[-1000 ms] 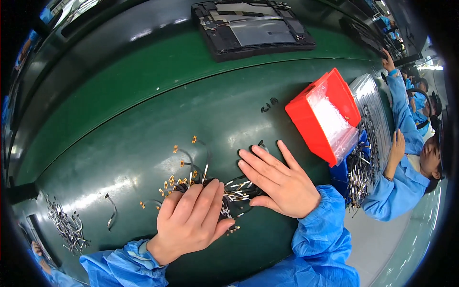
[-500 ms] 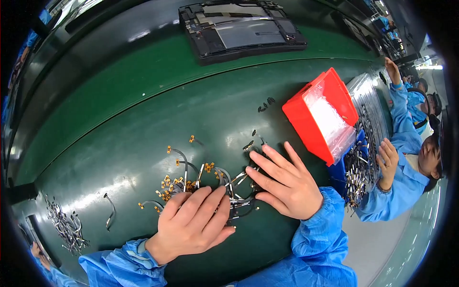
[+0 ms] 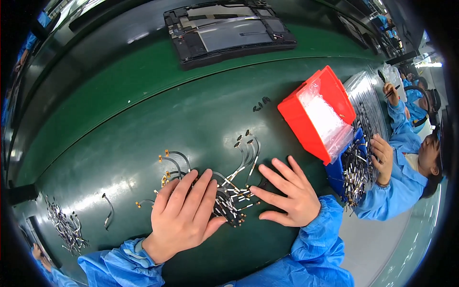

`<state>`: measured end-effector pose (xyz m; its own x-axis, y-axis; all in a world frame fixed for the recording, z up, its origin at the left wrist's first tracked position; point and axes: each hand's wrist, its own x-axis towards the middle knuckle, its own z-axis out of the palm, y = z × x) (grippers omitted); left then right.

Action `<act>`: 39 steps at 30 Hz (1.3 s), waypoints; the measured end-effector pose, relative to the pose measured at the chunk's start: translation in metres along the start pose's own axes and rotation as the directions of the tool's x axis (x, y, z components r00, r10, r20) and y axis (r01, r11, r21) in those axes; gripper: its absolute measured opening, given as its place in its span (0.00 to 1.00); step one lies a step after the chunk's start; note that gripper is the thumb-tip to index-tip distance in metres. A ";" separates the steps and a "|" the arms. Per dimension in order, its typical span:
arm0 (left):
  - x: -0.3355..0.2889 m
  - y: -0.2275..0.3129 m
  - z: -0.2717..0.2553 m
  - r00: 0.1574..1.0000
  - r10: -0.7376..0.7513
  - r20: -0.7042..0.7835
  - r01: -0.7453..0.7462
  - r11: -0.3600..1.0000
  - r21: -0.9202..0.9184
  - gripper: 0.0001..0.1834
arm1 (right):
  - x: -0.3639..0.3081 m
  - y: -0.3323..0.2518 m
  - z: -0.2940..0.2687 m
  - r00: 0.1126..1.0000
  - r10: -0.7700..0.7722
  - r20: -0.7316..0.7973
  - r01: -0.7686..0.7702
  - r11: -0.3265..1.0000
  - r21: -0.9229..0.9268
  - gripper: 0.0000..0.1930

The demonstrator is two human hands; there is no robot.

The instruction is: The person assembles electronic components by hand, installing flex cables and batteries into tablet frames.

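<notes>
My left hand (image 3: pixel 179 215) lies palm down over a heap of short flat cables, its fingers stretched out and covering part of it. Gold-ended cables (image 3: pixel 165 181) stick out past its fingertips and left side. The heap's black-and-white part (image 3: pixel 230 205) lies between my two hands. Several longer cables with black connectors (image 3: pixel 246 150) reach away from the heap toward the far side. To the right, my right hand (image 3: pixel 291 196) is spread open, its index fingertip touching or very close to the heap's edge. Neither hand grips a cable that I can see.
A single cable (image 3: pixel 109 213) and another cable pile (image 3: pixel 65 227) lie on the left. At right stand a red bin (image 3: pixel 306 126) with clear bags and a blue bin (image 3: pixel 335 174) full of cables, beside a co-worker's hand (image 3: pixel 382 155). An opened flat device (image 3: pixel 229 36) sits at the back.
My left hand has slid slightly left, uncovering more of the heap. My right hand has drawn back a little, and black-ended cables now show stretched away from the pile.
</notes>
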<state>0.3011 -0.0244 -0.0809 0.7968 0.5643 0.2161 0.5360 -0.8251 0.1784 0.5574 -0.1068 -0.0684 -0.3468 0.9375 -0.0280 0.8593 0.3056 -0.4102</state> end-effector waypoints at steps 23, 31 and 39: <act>-0.028 -0.052 -0.025 0.949 0.212 0.231 -0.148 0.952 -0.268 0.34 | -0.003 0.015 -0.002 0.983 0.023 -0.184 -0.021 1.000 0.014 0.29; -0.029 -0.055 -0.023 0.944 0.266 0.192 -0.206 0.937 -0.283 0.31 | 0.054 -0.019 0.011 0.989 -0.136 0.056 0.139 0.988 -0.063 0.37; -0.033 -0.059 -0.026 0.918 0.340 0.205 -0.256 0.901 -0.351 0.30 | 0.029 0.002 0.007 0.998 -0.026 0.050 0.031 0.994 -0.100 0.34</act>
<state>0.2357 0.0066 -0.0737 0.9708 0.2317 0.0620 0.1814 -0.8785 0.4419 0.5467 -0.0806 -0.0765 -0.3878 0.9196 -0.0631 0.8813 0.3499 -0.3175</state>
